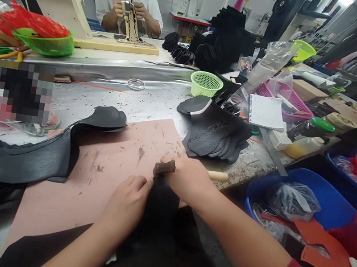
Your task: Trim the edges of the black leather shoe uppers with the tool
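Observation:
My right hand [190,178] is closed around a hammer [165,167]; its dark, worn head shows left of my fingers and its pale wooden handle sticks out to the right. Just below the hammer head, my left hand [130,200] pinches the edge of a black leather piece [161,207], which hangs toward me over the board's near side. Both hands are above a pink board [116,160] with dark scuffs. Stacked dark leather pieces [43,148] overlap the board's left side. Another fanned stack of grey-black pieces [218,128] lies beyond my right hand.
A green basket [206,85], a notebook [266,112] and a pink basket [293,102] stand at the back right. Below the table edge is a blue tub [296,179] with scraps. Across the bench, a person [127,3] works at a sewing machine [129,17].

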The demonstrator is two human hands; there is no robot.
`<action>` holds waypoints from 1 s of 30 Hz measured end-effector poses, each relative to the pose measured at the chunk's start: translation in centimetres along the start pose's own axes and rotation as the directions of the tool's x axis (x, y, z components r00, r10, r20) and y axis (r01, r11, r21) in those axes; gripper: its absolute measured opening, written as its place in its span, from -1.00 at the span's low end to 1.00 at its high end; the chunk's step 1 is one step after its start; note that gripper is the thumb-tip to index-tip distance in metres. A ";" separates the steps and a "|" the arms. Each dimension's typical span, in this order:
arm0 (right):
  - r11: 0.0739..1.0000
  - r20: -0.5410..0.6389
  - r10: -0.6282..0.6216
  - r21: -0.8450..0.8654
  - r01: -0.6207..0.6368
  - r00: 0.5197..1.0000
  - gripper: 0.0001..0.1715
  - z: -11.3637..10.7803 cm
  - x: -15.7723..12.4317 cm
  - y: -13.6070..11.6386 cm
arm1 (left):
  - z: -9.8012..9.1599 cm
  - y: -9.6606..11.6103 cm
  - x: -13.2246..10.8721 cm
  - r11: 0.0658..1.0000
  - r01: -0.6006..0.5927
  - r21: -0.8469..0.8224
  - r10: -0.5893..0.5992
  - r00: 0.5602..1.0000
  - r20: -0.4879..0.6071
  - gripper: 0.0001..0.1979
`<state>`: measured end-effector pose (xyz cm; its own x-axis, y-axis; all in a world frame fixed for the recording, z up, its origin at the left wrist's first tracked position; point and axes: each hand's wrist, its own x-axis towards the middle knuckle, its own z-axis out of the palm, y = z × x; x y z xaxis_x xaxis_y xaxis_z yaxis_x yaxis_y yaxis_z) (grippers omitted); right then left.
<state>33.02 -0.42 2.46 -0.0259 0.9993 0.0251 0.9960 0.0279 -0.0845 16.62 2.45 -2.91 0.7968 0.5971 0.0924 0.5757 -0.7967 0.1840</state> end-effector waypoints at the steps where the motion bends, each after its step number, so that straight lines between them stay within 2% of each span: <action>1: 1.000 -0.005 -0.003 0.003 0.003 1.000 -0.79 -0.3 0.1 -0.2 | -0.1 0.0 0.1 1.000 -0.012 0.011 0.012 1.000 0.007 -0.71; 6: 0.999 0.123 -0.046 0.020 0.044 0.991 -0.77 -0.8 0.8 -0.5 | -0.8 0.1 0.4 0.999 0.002 0.035 -0.005 0.997 0.076 -0.66; 9: 1.000 0.066 -0.018 0.015 0.017 0.998 -0.76 -0.5 1.0 -0.3 | -0.9 -0.2 0.5 1.000 0.018 0.015 -0.020 0.994 0.104 -0.63; 11: 1.000 0.049 -0.006 0.018 0.005 0.999 -0.75 -0.2 0.9 0.0 | -1.0 -0.5 0.6 0.999 0.038 -0.023 -0.036 0.995 0.094 -0.69; 15: 0.999 0.150 0.022 0.039 -0.029 0.988 -0.76 0.3 0.8 0.5 | -1.1 -1.1 0.5 0.997 0.047 -0.068 -0.041 0.996 0.085 -0.75; 19: 0.999 0.093 0.036 0.036 -0.040 0.995 -0.73 0.5 0.5 0.5 | -1.4 -1.6 0.3 0.996 0.021 -0.091 -0.010 0.993 0.117 -0.77; 23: 0.998 0.191 0.031 0.050 -0.041 0.981 -0.74 0.5 0.2 0.1 | -1.6 -2.0 0.1 0.992 0.031 -0.126 -0.012 0.989 0.145 -0.80; 27: 0.998 0.156 0.004 0.063 -0.014 0.988 -0.74 0.1 0.0 -0.3 | -1.8 -2.2 -0.3 0.992 -0.004 -0.128 0.022 0.990 0.142 -0.77; 30: 0.996 0.199 -0.025 0.092 0.006 0.980 -0.75 -0.3 -0.2 -0.7 | -2.1 -2.2 -0.6 0.993 -0.001 -0.121 0.019 0.989 0.146 -0.77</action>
<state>32.32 -0.66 2.77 -0.0670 0.9829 -0.1718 0.9838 0.0364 -0.1754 14.50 4.06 -1.31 0.8257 0.5620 -0.0478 0.5484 -0.7801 0.3013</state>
